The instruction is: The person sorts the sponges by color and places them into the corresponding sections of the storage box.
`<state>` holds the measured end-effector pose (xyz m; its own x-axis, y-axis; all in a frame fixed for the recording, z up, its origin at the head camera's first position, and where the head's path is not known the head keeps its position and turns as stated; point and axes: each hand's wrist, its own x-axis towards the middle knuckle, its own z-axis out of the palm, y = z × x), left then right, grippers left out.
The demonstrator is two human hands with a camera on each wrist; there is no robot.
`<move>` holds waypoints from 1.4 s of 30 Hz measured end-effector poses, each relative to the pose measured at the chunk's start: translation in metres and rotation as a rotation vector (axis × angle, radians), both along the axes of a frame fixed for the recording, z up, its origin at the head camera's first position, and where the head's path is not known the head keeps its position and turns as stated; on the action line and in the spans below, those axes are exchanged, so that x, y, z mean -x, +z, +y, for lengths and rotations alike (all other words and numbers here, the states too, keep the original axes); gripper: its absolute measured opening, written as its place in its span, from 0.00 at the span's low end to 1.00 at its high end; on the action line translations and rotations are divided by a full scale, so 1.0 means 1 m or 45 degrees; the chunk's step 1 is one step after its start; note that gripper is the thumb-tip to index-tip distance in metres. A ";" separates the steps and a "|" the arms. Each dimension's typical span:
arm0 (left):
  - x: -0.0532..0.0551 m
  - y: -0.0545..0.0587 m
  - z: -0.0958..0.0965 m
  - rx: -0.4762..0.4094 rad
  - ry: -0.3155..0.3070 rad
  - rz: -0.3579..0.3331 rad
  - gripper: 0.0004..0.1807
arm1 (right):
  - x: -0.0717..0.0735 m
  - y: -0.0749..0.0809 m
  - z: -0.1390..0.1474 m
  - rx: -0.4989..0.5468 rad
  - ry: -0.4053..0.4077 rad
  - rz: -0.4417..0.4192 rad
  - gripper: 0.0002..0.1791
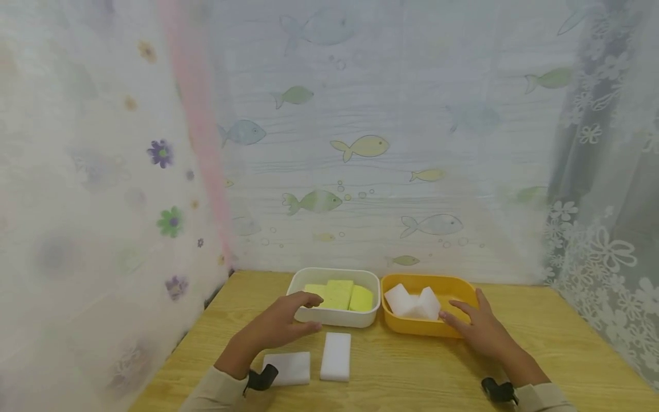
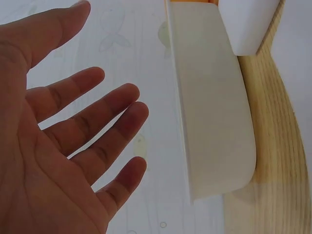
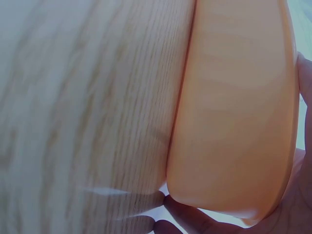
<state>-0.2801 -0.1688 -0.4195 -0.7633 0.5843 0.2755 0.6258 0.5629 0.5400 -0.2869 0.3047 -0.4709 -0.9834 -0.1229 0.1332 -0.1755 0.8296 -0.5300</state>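
My left hand (image 1: pixel 280 320) hovers at the front left of a white plastic basin (image 1: pixel 334 320), its fingers spread and holding nothing. In the left wrist view its palm (image 2: pixel 63 151) faces the camera, apart from the basin's wall (image 2: pixel 214 107). Several yellow sponges (image 1: pixel 338 293) lie in that basin. My right hand (image 1: pixel 481 329) holds the right end of a yellow-orange plastic basin (image 1: pixel 422 326), thumb over the rim and other fingers round the outside. Low fingers (image 3: pixel 192 217) show at the basin's bottom corner in the right wrist view. White sponge blocks (image 1: pixel 427 304) sit inside its left half.
Two white sponge blocks lie on the wooden table in front: one upright in view (image 1: pixel 336 356), one sideways (image 1: pixel 293 368) by the left wrist. The basins stand side by side near the back edge. Fish-printed curtain (image 1: pixel 360 200) hangs behind, flowered curtain (image 1: pixel 103 200) at left.
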 end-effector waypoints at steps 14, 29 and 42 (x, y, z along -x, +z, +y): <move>0.004 -0.023 0.010 0.203 -0.091 -0.119 0.43 | -0.001 -0.001 0.001 -0.021 -0.013 -0.023 0.46; 0.008 -0.046 0.017 0.313 -0.068 -0.147 0.53 | 0.000 0.001 0.001 -0.032 -0.010 -0.009 0.45; 0.008 -0.046 0.018 0.363 -0.035 -0.217 0.52 | -0.001 0.003 -0.002 -0.029 -0.012 -0.015 0.46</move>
<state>-0.2879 -0.1503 -0.4652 -0.7673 0.6404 -0.0326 0.5569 0.6907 0.4613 -0.2855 0.3027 -0.4675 -0.9860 -0.1163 0.1191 -0.1614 0.8433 -0.5126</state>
